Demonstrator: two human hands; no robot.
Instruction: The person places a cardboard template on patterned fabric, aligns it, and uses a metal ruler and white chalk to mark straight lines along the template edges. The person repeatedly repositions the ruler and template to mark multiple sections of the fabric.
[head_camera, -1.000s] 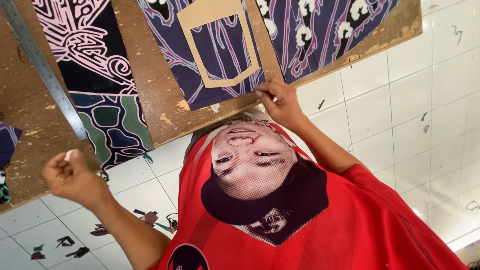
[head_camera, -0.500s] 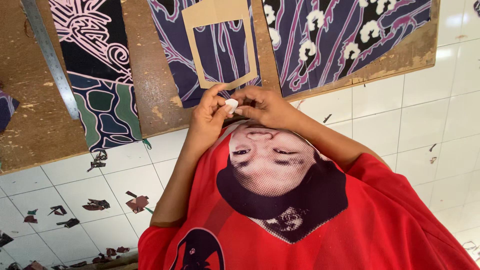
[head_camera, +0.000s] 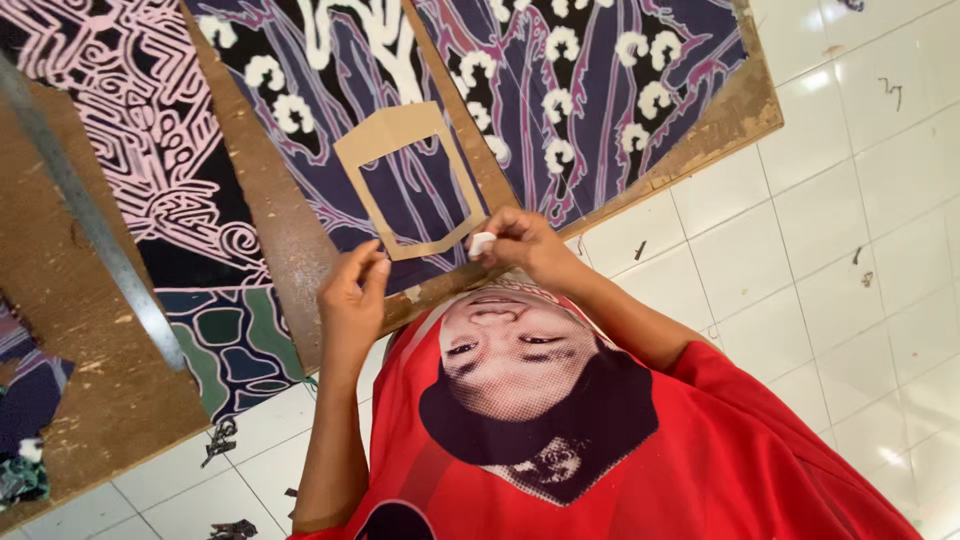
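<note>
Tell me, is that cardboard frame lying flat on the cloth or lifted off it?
Flat. The cardboard frame lies on the purple patterned cloth, which shows through its cut-out window. The right hand holds white chalk at its lower corner.

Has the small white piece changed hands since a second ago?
Yes. The white piece was in the left hand out by the metal ruler; now the right hand pinches it beside the cardboard template.

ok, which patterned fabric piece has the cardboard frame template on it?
The middle purple-and-black fabric piece; the tan cardboard frame template lies on it. The pink-lined piece and right white-flowered piece carry none.
</note>
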